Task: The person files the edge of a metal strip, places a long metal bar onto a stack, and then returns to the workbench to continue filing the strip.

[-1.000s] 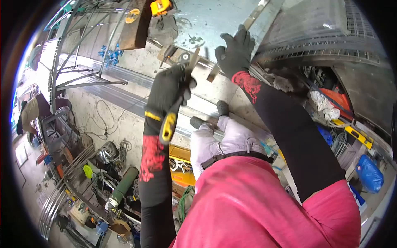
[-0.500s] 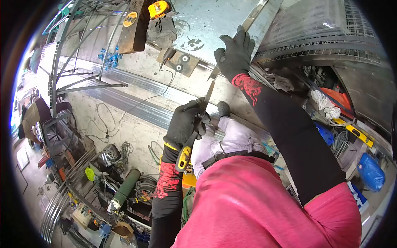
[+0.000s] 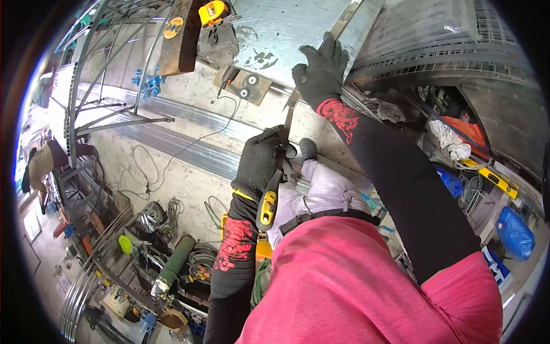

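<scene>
My left hand (image 3: 260,160), in a dark grey work glove, is closed around a file (image 3: 288,123). The file's yellow-and-black handle (image 3: 267,210) sticks out below the fist, and its dark flat blade points up to the near end of a flat metal bar (image 3: 292,99). That bar runs beneath my right hand (image 3: 321,71) and on across a sheet-metal tabletop (image 3: 275,34). Gloved too, my right hand lies flat over the bar, fingers stretched out and thumb apart.
Left of the tabletop are a grey cloth (image 3: 217,43), a yellow tape measure (image 3: 213,11) and a corded tool (image 3: 229,74). Long metal profiles (image 3: 195,152) lie along the floor. Wire mesh panels (image 3: 441,63) stand at right. A person (image 3: 43,166) bends at far left.
My left hand has pushed the file upward, so its tip now meets the bar's end. The right hand stays on the bar; the whole view has shifted slightly.
</scene>
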Tool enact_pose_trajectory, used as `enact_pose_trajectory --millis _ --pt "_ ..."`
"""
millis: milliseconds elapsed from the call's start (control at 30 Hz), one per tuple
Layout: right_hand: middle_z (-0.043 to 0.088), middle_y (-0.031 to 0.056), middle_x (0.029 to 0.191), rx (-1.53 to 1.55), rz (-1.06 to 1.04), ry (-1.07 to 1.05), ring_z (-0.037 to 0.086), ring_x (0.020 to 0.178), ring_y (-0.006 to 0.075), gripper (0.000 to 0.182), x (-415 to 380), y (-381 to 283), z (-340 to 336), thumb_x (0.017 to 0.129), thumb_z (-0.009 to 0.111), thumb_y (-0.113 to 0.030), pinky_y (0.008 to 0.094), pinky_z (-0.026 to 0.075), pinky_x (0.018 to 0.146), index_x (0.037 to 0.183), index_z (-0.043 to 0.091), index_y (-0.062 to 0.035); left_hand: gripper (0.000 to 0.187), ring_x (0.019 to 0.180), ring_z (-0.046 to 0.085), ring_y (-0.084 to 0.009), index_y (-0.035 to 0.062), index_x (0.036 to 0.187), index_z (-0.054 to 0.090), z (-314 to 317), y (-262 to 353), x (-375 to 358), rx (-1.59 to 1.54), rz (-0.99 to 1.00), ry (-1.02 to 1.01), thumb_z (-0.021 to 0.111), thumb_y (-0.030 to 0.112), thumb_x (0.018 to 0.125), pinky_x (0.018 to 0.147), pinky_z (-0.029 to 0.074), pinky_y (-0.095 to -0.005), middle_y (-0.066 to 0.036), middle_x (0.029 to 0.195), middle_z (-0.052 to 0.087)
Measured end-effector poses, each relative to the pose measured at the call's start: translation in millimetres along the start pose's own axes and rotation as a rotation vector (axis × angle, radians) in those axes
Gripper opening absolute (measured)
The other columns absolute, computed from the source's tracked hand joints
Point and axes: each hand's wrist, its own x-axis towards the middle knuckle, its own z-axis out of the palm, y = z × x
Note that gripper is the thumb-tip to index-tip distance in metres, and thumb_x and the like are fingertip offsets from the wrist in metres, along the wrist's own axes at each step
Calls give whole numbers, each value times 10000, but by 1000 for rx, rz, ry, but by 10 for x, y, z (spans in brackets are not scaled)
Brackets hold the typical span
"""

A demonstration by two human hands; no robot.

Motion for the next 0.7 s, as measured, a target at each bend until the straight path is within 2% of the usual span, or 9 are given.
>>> enact_pose_trajectory --millis 67,133,233,300,333,500,533,600,700 --pt "380 240 1577 -1 -20 -2 329 1467 484 461 12 13 13 844 651 -296 609 208 1246 1274 735 -155 361 564 581 -64 -23 1302 663 -43 10 18 154 54 10 512 -23 974 509 466 -225 -14 841 679" --pt "382 238 1578 -2 -12 2 328 1469 483 463 4 14 30 841 649 -294 607 207 1247 1275 736 -157 404 599 585 -53 -23 1341 652 -71 16 36 -37 94 43 534 -27 955 526 457 -224 -11 861 686" --pt "381 238 1582 13 -2 5 324 1472 485 460 10 -38 17 837 644 -288 602 201 1252 1266 741 -156 410 603 589 -58 -24 1361 645 -45 -94 66 -62 -42 7 543 -14 963 522 463 -229 -13 853 683" --pt "380 240 1584 8 -8 24 317 1477 488 449 15 8 35 838 642 -282 596 197 1256 1254 746 -149 392 584 588 -67 -20 1335 654 -33 -65 103 421 523 158 535 -36 962 501 452 -234 -17 834 678" --pt "380 240 1584 4 -6 15 317 1477 488 449 -35 27 24 838 642 -282 596 197 1256 1254 746 -149 384 574 600 -82 -25 1320 656 -39 -60 88 -19 50 34 538 -39 956 505 480 -256 -30 826 684" --pt "382 247 1579 8 -10 16 323 1470 491 438 6 -28 10 840 652 -274 607 206 1246 1249 742 -149 398 571 623 -93 -44 1317 650 -2 -217 115 -63 73 44 512 -59 944 511 498 -266 -46 825 687" --pt "382 249 1578 19 -18 27 324 1469 491 435 13 -5 2 839 654 -272 608 206 1246 1246 743 -146 406 561 628 -100 -41 1309 656 -20 -422 200 400 575 171 504 -71 934 501 491 -263 -48 820 683" --pt "397 258 1561 17 -7 25 344 1456 490 434 -36 9 16 833 657 -266 617 221 1235 1238 744 -139 413 567 635 -97 -50 1311 666 18 25 90 107 126 43 525 -60 924 517 505 -263 -43 821 686" --pt "416 266 1540 26 -19 54 362 1442 489 429 22 -40 8 826 659 -259 626 239 1223 1227 745 -134 415 565 625 -86 -41 1304 679 -73 -46 112 224 169 47 525 -55 919 512 497 -257 -21 813 681"
